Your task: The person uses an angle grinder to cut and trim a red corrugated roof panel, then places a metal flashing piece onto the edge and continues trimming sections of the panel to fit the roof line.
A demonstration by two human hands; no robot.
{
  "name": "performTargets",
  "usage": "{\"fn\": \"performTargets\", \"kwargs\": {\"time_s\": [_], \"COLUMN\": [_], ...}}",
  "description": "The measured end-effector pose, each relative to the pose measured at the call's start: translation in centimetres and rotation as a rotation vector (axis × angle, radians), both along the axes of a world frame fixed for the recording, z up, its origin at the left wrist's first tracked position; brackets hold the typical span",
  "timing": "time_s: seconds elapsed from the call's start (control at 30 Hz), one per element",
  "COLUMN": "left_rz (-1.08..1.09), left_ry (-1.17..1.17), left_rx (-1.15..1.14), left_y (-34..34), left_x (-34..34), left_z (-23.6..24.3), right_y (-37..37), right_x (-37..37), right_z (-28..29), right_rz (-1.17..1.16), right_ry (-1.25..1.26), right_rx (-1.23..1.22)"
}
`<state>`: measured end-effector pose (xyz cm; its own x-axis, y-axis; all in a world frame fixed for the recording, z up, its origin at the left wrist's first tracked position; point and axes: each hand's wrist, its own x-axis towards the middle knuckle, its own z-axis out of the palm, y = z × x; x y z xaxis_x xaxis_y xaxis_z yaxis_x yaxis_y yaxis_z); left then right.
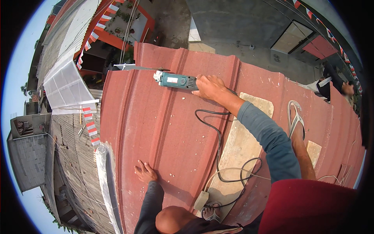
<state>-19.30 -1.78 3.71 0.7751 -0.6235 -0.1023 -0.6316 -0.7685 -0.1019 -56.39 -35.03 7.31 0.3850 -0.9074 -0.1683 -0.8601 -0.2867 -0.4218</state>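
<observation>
Angle grinder (176,80): grasped by right hand (211,88), probably mid-cut
Roof sheet (191,132): left hand (145,172) spread on it, grasping nothing
Disc (163,69): likely needs steady guiding

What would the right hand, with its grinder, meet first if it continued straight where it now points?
Probably the raised rib near the left edge of the red roof, ahead of the grinder; depth is unclear, so it could pass above.

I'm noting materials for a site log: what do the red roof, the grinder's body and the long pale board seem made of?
Red roof: probably coated metal sheet, dull finish; raised ribs and thin edges suggest it.
Grinder's body: likely hard plastic, teal; its moulded vent slots point that way.
Long pale board: perhaps wood; its matte, stained face leaves this open.
</observation>
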Motion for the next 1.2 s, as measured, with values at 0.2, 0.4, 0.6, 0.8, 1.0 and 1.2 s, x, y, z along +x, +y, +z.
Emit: {"fn": "performTargets", "kwargs": {"time_s": [0.2,0.4,0.6,0.8,1.0,1.2], "left_rz": [-0.02,-0.005,-0.007,-0.012,-0.031,-0.017], "left_ry": [0.002,0.011,-0.002,-0.005,-0.024,-0.013], "left_rx": [-0.051,-0.034,-0.022,-0.037,-0.036,-0.032], "left_y": [0.1,0.0,0.0,0.1,0.2,0.0], "left_x": [0.5,0.1,0.2,0.2,0.4,0.3], "left_z": [-0.2,0.0,0.1,0.1,-0.3,-0.1], "right_y": [-0.5,0.0,-0.1,0.2,0.4,0.3], "right_x": [-0.1,-0.3,-0.7,-0.6,-0.5,-0.4], "right_z": [-0.1,-0.2,-1.4,-2.1,-2.0,-2.8], "right_rz": [-0.03,-0.043,-0.044,-0.047,-0.087,-0.099], "right_ry": [-0.008,-0.03,-0.09,-0.089,-0.049,-0.068], "right_rx": [0.098,0.085,0.071,0.061,0.113,0.12]}}
